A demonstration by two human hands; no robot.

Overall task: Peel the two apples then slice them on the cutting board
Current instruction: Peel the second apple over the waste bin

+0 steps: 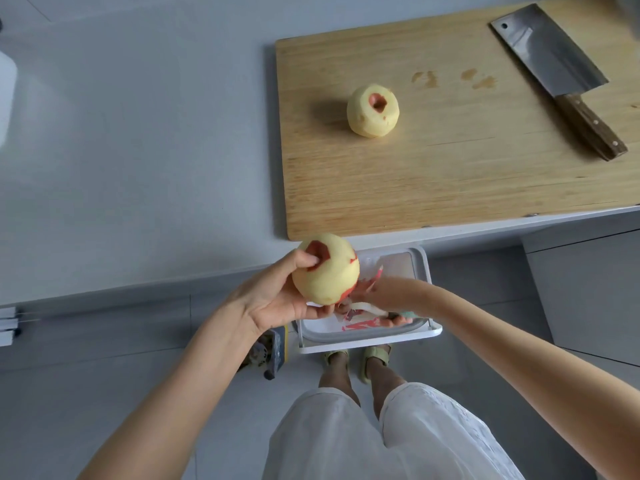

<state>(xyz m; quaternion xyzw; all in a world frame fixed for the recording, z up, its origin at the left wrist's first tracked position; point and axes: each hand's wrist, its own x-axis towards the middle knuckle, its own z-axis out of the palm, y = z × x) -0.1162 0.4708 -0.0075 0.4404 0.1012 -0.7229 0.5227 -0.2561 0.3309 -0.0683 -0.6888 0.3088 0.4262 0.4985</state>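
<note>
Nearest, the left hand cups a mostly peeled apple over a white bin, thumb on the red skin left at its top, while the right hand just beside it curls round a peeler under the fruit. Farther off, the other apple, peeled, sits on the cutting board, well apart from a cleaver lying at its far right corner

No readable text, numbers or brand marks in frame. Red marks inside the bin, lower centre: too blurred, can't tell print from peel. Yellow-grey object on the floor just left of the bin: anything on it is too small and blurred to read.
</note>
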